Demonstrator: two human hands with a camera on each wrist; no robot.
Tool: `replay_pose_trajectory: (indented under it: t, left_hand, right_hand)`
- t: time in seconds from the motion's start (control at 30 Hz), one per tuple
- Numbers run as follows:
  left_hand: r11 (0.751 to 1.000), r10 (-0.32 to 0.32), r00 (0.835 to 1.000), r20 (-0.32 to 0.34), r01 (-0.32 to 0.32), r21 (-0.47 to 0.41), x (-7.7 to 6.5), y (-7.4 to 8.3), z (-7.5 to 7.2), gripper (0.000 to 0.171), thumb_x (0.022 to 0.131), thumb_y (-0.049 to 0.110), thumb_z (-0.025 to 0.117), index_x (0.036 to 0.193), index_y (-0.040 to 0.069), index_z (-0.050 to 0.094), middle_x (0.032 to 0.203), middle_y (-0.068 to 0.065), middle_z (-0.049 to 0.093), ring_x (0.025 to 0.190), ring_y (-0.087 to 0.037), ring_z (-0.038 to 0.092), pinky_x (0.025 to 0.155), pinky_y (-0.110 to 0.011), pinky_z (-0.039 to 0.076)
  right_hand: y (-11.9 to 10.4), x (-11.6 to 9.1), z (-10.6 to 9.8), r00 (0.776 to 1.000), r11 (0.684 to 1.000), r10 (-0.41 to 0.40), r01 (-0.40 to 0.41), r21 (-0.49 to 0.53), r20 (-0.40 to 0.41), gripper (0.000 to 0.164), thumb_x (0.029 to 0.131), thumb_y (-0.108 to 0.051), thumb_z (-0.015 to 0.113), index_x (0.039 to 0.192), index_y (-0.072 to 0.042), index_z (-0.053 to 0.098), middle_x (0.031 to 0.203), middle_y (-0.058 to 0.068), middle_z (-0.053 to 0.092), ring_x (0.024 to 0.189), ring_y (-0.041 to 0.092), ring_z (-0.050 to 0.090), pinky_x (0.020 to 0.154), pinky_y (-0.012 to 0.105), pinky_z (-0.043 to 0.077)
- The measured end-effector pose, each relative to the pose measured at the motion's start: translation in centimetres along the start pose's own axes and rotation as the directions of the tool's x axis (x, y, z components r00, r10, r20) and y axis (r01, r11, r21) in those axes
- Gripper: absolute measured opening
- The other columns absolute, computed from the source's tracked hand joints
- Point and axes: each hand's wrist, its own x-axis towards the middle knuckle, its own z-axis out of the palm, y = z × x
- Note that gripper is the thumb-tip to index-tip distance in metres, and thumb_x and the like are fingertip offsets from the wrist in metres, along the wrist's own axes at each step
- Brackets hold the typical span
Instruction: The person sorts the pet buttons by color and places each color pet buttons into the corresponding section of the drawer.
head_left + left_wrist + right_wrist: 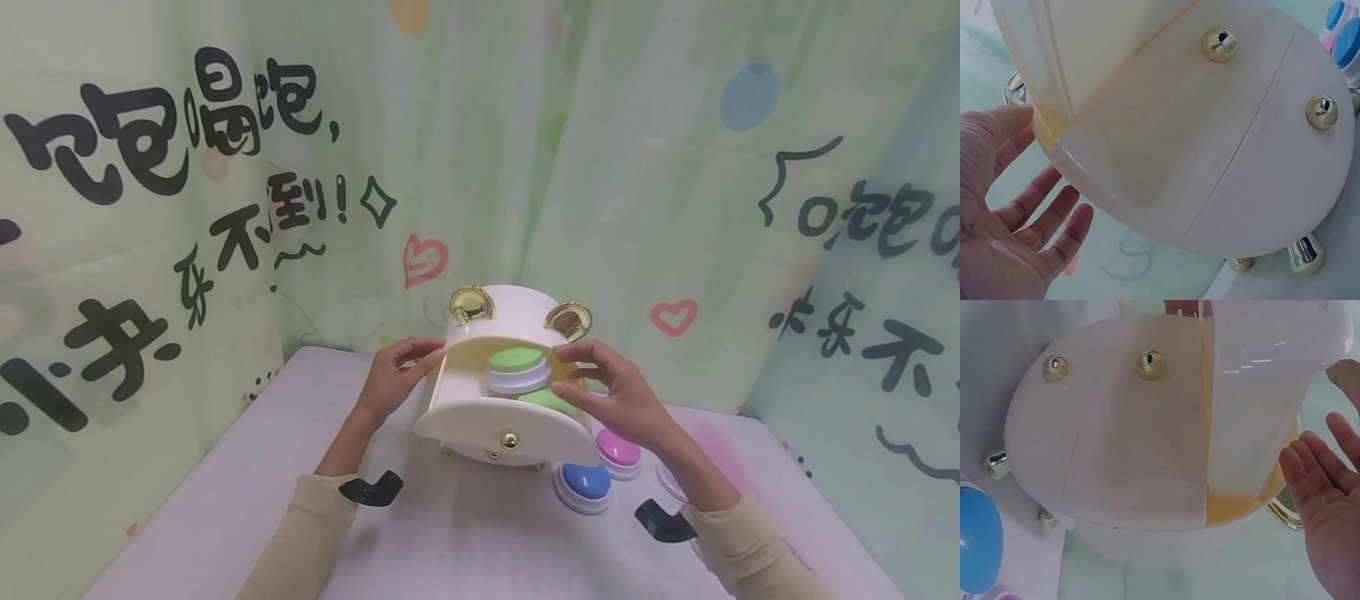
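A white storage box point(465, 425) with gold ears and gold knobs stands in front of me, its upper compartment uncovered. Inside, a green push button point(516, 361) with a white base leans on another green button point(549, 401). My left hand point(393, 375) is at the box's left edge; in the left wrist view its thumb tip meets the edge and the other fingers spread beside the outer wall. Across the opening, my right hand point(618, 387) has its thumb tip right at the upper button's edge. Its fingers extend, slightly bent, by the box's right side in the right wrist view.
On the table point(315, 392), a blue button point(587, 481) and a pink button point(618, 447) sit right of the box, with more white bases point(670, 481) partly hidden by my right forearm. A printed curtain point(480, 167) surrounds the table behind and at both sides.
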Motion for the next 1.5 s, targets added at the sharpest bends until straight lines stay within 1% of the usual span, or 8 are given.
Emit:
replay_pose_trajectory:
  t: [0.13,0.43,0.6,0.73,0.97,1.17,1.37,1.5]
  left_hand:
    - [1.000,-0.003,1.000,0.000,0.003,0.004,0.1,0.0,0.0,0.027,0.098,0.020,0.071,0.121,0.006,0.073,0.119,-0.012,0.073,0.115,-0.025,0.066,0.089,-0.033,0.055]
    - [1.000,0.000,1.000,0.000,0.000,0.001,0.1,-0.1,0.1,0.028,0.098,0.020,0.071,0.121,0.005,0.073,0.120,-0.013,0.072,0.115,-0.026,0.065,0.090,-0.033,0.055]
    - [1.000,0.004,1.000,0.001,-0.004,-0.004,0.1,-0.1,0.2,0.027,0.098,0.020,0.071,0.121,0.006,0.073,0.119,-0.013,0.073,0.115,-0.026,0.066,0.090,-0.034,0.054]
    - [1.000,0.008,1.000,0.000,-0.008,-0.003,0.0,0.0,0.2,0.026,0.098,0.020,0.071,0.120,0.006,0.074,0.119,-0.012,0.073,0.114,-0.025,0.066,0.089,-0.034,0.054]
    - [1.000,0.011,1.000,0.001,-0.011,-0.009,0.0,-0.1,0.2,0.027,0.098,0.020,0.071,0.121,0.006,0.073,0.119,-0.013,0.073,0.114,-0.026,0.065,0.090,-0.035,0.054]
    - [1.000,0.008,1.000,0.007,-0.008,-0.026,0.0,-0.2,0.1,0.028,0.099,0.018,0.070,0.124,0.005,0.072,0.123,-0.015,0.071,0.117,-0.028,0.064,0.091,-0.036,0.054]
    - [1.000,-0.002,1.000,0.007,0.002,0.000,0.1,-0.2,0.2,0.029,0.100,0.012,0.067,0.125,-0.001,0.069,0.124,-0.020,0.069,0.120,-0.034,0.063,0.091,-0.034,0.054]
    - [1.000,-0.010,1.000,0.007,0.010,0.015,-0.4,1.4,0.2,0.028,0.100,0.009,0.066,0.124,-0.004,0.069,0.123,-0.023,0.069,0.119,-0.036,0.063,0.090,-0.033,0.054]
  right_hand:
    - [0.2,-0.1,0.2,1.000,1.000,-0.019,0.019,-0.008,-0.013,0.042,0.090,-0.004,0.078,0.128,-0.001,0.060,0.125,0.015,0.065,0.116,0.034,0.066,0.092,0.023,0.054]
    - [0.2,-0.2,0.0,0.998,0.998,-0.054,0.054,-0.015,-0.037,0.043,0.090,-0.001,0.077,0.129,-0.002,0.060,0.126,0.014,0.066,0.117,0.025,0.064,0.094,0.023,0.054]
    - [-0.2,-0.6,0.1,0.994,0.996,-0.083,0.082,-0.018,-0.065,0.042,0.089,0.000,0.077,0.128,-0.002,0.061,0.127,0.014,0.066,0.119,0.024,0.063,0.096,0.022,0.053]
    - [-0.6,-1.1,0.2,0.990,0.994,-0.107,0.106,-0.013,-0.091,0.043,0.088,0.002,0.077,0.128,-0.002,0.061,0.126,0.017,0.064,0.118,0.025,0.064,0.096,0.022,0.053]
    - [-1.8,-1.8,0.2,0.984,0.990,-0.136,0.140,0.027,-0.117,0.044,0.085,0.012,0.074,0.126,0.002,0.060,0.125,0.024,0.062,0.118,0.018,0.062,0.097,0.021,0.052]
    - [-2.8,-2.4,0.3,0.978,0.986,-0.158,0.164,0.032,-0.133,0.046,0.084,0.014,0.074,0.126,0.000,0.061,0.126,0.015,0.064,0.119,0.012,0.062,0.098,0.019,0.050]
    - [-3.7,-2.9,0.5,0.965,0.972,-0.224,0.231,0.036,-0.134,0.050,0.078,0.019,0.075,0.124,0.007,0.060,0.127,0.003,0.065,0.122,0.009,0.060,0.100,0.022,0.050]
    - [-4.5,-3.5,0.7,0.952,0.961,-0.270,0.275,0.016,-0.142,0.054,0.074,0.021,0.078,0.123,0.007,0.060,0.124,0.004,0.065,0.120,0.012,0.061,0.100,0.024,0.050]
